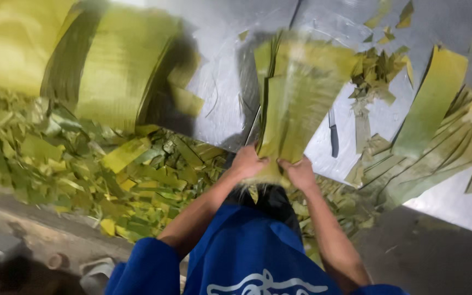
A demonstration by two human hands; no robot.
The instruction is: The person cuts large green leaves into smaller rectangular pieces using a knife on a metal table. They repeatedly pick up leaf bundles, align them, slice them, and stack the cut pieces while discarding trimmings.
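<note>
Both of my hands grip the lower end of a bundle of long green-yellow leaf strips [293, 104], which stands up over a shiny metal table [225, 93]. My left hand [248, 162] holds the bundle's left side and my right hand [300, 173] its right side, the two almost touching. The strips fan out and blur at the top. My blue sleeves and shirt fill the bottom of the view.
A dark-handled knife [334, 137] lies on the table right of the bundle. Cut leaf strips [438, 142] pile at the right and small scraps [375, 68] beyond. A heap of leaf trimmings [99, 169] covers the floor at left, below large folded leaves [116, 65].
</note>
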